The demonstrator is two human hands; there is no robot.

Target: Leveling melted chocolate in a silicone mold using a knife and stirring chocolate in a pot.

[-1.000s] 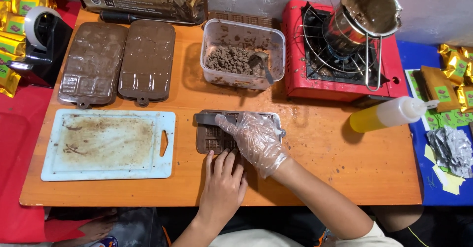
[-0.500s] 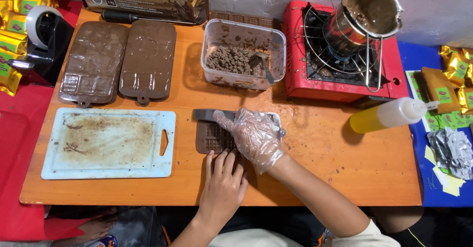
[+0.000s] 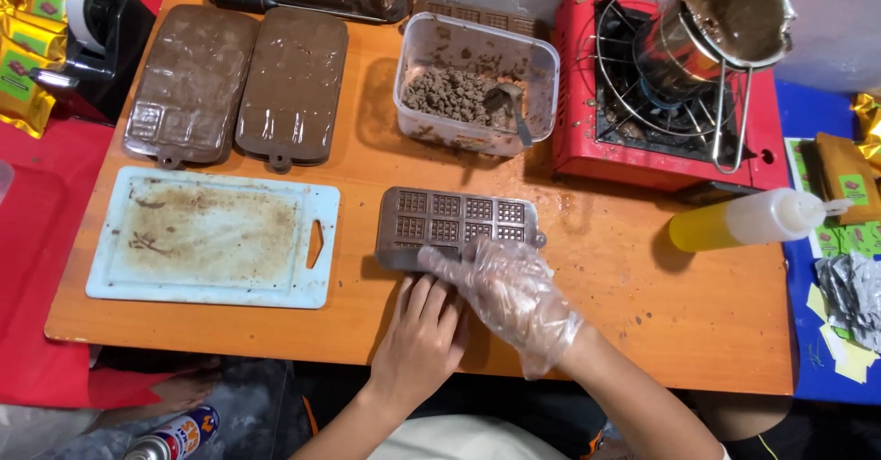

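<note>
A grey chocolate mould [image 3: 456, 219] with a grid of bar cells lies on the orange table [image 3: 642, 313], in front of me. My right hand [image 3: 512, 292], in a clear plastic glove, lies over the mould's near edge with its fingers curled on it. Just left of it, my bare left hand [image 3: 418, 333] rests flat on the table, fingertips touching the mould's near edge. I cannot tell whether anything lies under the gloved fingers.
A smeared white cutting board [image 3: 213, 236] sits at the left. Two chocolate-coated moulds [image 3: 234, 84] lie behind it. A plastic tub of brown crumbs with a spoon [image 3: 473, 84], a red stove with a metal pot [image 3: 679, 84] and a yellow squeeze bottle [image 3: 743, 221] stand behind and to the right.
My gloved right hand has slid back toward me, uncovering most of the mould's grid. The left hand has stayed in place.
</note>
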